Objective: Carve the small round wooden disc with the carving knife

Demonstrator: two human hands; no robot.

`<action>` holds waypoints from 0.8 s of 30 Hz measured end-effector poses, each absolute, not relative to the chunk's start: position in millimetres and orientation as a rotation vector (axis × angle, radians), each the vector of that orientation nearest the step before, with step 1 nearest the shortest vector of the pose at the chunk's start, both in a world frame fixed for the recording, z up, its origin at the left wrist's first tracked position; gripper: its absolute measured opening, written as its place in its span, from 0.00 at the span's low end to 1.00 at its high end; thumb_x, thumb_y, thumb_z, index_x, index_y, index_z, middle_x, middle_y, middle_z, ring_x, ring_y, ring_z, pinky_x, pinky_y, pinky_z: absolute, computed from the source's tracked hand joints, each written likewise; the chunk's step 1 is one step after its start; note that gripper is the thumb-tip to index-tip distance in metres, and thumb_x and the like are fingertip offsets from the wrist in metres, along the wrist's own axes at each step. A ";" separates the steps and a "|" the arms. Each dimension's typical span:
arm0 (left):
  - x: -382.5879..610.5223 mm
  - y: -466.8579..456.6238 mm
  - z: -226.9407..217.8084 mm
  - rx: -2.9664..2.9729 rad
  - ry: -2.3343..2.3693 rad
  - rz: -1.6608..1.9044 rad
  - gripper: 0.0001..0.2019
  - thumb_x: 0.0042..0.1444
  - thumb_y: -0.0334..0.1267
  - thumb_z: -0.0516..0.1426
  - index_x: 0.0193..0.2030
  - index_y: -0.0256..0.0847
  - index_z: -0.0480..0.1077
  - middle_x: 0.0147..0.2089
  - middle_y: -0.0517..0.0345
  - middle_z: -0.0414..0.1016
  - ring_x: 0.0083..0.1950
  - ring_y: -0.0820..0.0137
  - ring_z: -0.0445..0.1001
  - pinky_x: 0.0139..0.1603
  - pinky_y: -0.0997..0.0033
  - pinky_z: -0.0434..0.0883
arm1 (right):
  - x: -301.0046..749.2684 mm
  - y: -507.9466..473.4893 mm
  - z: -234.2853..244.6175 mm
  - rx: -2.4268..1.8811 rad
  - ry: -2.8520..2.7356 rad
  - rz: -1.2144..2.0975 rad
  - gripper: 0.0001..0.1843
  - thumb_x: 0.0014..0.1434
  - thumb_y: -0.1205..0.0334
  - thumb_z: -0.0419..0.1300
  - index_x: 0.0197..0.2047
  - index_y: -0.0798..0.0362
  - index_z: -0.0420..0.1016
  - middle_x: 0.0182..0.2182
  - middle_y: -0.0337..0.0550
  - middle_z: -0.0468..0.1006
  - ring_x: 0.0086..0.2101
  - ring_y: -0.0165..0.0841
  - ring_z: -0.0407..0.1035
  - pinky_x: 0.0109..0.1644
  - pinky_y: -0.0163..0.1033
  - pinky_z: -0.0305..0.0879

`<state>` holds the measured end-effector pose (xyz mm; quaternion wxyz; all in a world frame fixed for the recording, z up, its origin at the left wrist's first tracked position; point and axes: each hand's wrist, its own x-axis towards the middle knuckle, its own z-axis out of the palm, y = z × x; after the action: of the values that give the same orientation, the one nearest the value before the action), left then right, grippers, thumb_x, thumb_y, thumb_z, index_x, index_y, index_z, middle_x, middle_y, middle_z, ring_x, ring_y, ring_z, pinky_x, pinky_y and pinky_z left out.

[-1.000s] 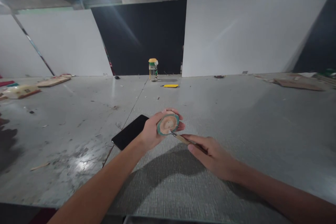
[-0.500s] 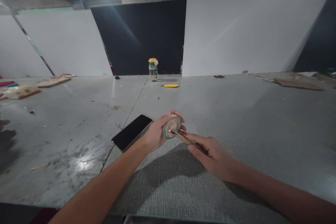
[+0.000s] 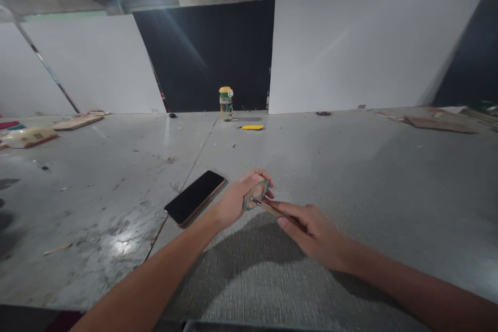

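My left hand (image 3: 238, 198) is closed around a small round piece (image 3: 258, 193) with a tan, hollowed-looking face and a blue-green rim. Its exact kind does not show. In my right hand (image 3: 317, 231) is a slim carving tool (image 3: 272, 209) with a wooden handle and a short metal tip. That tip rests at the face of the round piece, and my right fingers run along the handle. Left of my left hand, a smartphone (image 3: 195, 197) with a dark screen lies on the grey table.
Farther back stand a drink bottle (image 3: 226, 104) with a yellow lid and a yellow utility knife (image 3: 251, 127). A wooden board (image 3: 80, 122) and a clear-wrapped pack (image 3: 29, 137) lie at left, a brown board (image 3: 439, 124) at right. Panels close off the table's back.
The round piece has tilted in my left hand, so its face looks narrower, and sits slightly lower. The tool tip stays at its face; my right hand has barely moved.
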<state>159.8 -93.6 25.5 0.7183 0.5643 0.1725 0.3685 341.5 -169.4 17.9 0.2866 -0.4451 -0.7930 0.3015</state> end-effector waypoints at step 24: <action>161.9 -93.4 30.2 1.222 0.470 0.866 0.14 0.58 0.48 0.53 0.40 0.38 0.67 0.39 0.53 0.68 0.39 0.67 0.68 0.39 0.68 0.64 | 340.9 -170.7 20.7 -1.219 -2.084 0.797 0.16 0.67 0.58 0.47 0.45 0.56 0.72 0.20 0.32 0.57 0.20 0.26 0.50 0.22 0.32 0.46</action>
<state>161.9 -93.4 30.2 0.7075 0.5502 0.2116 0.3898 340.9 -170.7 20.7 0.2951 -0.4582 -0.7831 0.2995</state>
